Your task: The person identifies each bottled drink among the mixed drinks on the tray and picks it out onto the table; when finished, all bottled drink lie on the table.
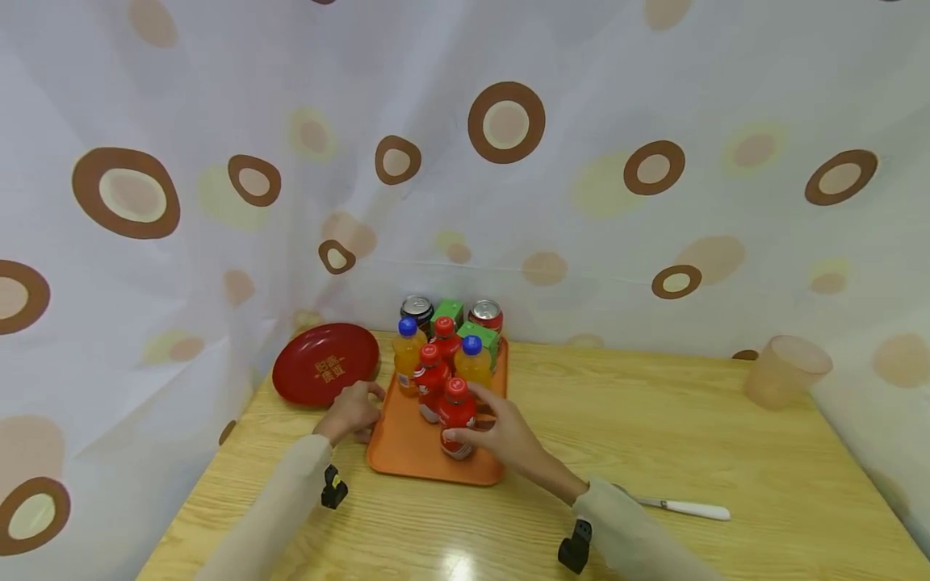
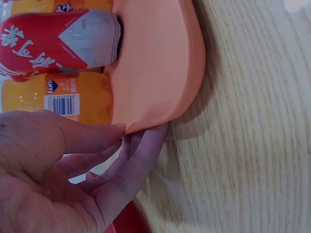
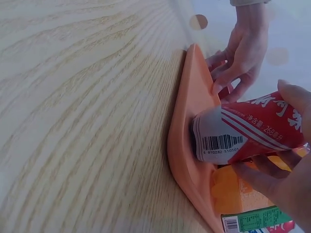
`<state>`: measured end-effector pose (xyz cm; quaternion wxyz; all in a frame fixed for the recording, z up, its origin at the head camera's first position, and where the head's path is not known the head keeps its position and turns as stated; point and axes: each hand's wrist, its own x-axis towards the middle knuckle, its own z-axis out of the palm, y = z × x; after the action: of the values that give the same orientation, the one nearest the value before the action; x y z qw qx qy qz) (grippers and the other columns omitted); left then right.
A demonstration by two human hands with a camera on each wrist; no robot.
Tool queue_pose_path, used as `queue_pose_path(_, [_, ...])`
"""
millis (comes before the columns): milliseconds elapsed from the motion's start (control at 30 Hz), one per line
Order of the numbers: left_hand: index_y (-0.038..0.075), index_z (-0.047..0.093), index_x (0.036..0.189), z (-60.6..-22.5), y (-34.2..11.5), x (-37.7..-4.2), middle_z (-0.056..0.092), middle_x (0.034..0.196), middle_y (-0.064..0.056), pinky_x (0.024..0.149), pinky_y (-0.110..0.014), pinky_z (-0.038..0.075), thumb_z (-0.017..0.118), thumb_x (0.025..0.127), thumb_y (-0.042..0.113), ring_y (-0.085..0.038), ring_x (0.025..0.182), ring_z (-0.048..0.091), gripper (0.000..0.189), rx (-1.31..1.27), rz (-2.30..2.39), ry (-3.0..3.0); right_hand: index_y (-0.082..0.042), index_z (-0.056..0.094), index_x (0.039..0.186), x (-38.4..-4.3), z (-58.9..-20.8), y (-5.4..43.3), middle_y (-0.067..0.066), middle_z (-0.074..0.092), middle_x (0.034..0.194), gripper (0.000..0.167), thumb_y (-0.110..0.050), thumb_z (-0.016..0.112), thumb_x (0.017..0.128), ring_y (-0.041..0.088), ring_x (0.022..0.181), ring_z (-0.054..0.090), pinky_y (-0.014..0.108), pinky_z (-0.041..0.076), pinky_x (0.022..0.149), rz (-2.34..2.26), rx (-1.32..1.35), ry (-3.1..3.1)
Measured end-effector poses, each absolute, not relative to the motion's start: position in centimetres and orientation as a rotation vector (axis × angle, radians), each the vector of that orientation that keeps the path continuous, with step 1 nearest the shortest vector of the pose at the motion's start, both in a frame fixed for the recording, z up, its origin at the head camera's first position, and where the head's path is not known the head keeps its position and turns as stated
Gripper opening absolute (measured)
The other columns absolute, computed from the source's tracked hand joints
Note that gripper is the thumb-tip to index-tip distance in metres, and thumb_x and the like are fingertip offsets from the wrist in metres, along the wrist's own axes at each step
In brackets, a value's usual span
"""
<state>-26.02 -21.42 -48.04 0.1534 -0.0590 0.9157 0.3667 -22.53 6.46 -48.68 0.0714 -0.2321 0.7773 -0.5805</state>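
An orange tray (image 1: 403, 448) lies on the table with drinks crowded on it. My right hand (image 1: 514, 442) curls round the nearest red bottle (image 1: 456, 413), thumb on one side and fingers on the other; its base is at the tray floor in the right wrist view. My left hand (image 1: 352, 410) pinches the tray's left rim, thumb above and fingers beneath, in the left wrist view. Behind the held bottle stand two more red bottles, one of them the left red bottle (image 1: 430, 383), and two orange-drink bottles with blue caps, including the left orange-drink bottle (image 2: 92, 97).
At the tray's back are a dark can (image 1: 417, 309), a red can (image 1: 485, 313) and green cartons (image 1: 479, 335). A red plate (image 1: 327, 363) leans at the left. A white-handled utensil (image 1: 693, 508) lies right, partly under my sleeve. A translucent cup (image 1: 785, 371) stands far right.
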Motion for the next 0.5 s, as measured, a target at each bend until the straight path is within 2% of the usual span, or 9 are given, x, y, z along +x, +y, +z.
queue_pose_path(200, [-0.005,0.062,0.130,-48.1,-21.0,-26.4,0.065,0.087,-0.014,0.053,-0.030,0.062,0.068,0.094,-0.002,-0.020,0.060,0.069,0.037,-0.134,0.998,2.650,-0.004,0.050,0.152,-21.9,-48.3,7.4,0.017,0.061,0.139,0.072,-0.016,0.085,0.089,0.033,0.120,0.065,0.038,0.062,0.096,-1.752,-0.656,2.339])
queue_pose_path(400, [-0.005,0.064,0.128,-47.8,-21.1,-26.6,0.068,0.089,-0.016,0.054,-0.031,0.062,0.070,0.092,-0.003,-0.021,0.061,0.071,0.036,-0.152,0.961,2.647,-0.010,0.050,0.150,-21.5,-48.3,7.8,0.016,0.060,0.138,0.072,-0.016,0.086,0.088,0.026,0.111,0.066,0.029,0.060,0.092,-1.893,-0.403,2.283])
queue_pose_path(500, [-0.005,0.064,0.125,-47.6,-21.3,-26.5,0.068,0.089,-0.016,0.054,-0.031,0.063,0.070,0.091,-0.004,-0.022,0.060,0.072,0.035,-0.155,0.972,2.641,-0.010,0.053,0.148,-21.6,-48.6,8.4,0.014,0.062,0.139,0.068,-0.018,0.085,0.089,0.025,0.113,0.067,0.029,0.060,0.094,-1.948,-0.308,2.244])
